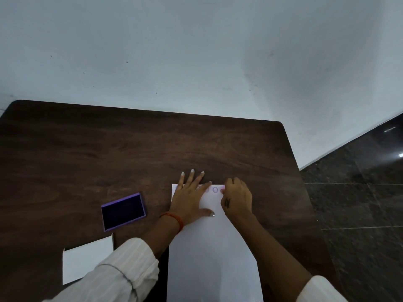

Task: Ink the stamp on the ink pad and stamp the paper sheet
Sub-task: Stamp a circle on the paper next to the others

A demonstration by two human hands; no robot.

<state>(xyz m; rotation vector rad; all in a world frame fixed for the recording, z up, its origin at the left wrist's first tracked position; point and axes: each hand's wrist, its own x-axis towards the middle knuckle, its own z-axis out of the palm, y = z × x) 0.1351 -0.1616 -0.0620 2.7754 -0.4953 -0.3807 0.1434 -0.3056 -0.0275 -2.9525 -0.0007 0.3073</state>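
A white paper sheet [213, 253] lies on the dark wooden table [130, 153], running from the middle toward the near edge. My left hand [192, 199] rests flat on its far left part, fingers spread. My right hand [237, 197] is closed over a pink stamp [222, 189], pressing it down at the sheet's far right corner; only a sliver of the stamp shows. A round purple print [215, 190] sits on the paper just left of the stamp, with fainter ones partly under my left fingers. The open purple ink pad [123, 211] lies left of the sheet.
A white box lid or card [87, 260] lies at the near left of the table. The table's right edge [305, 192] drops to a dark tiled floor [359, 203]. A pale wall [196, 51] stands behind the table.
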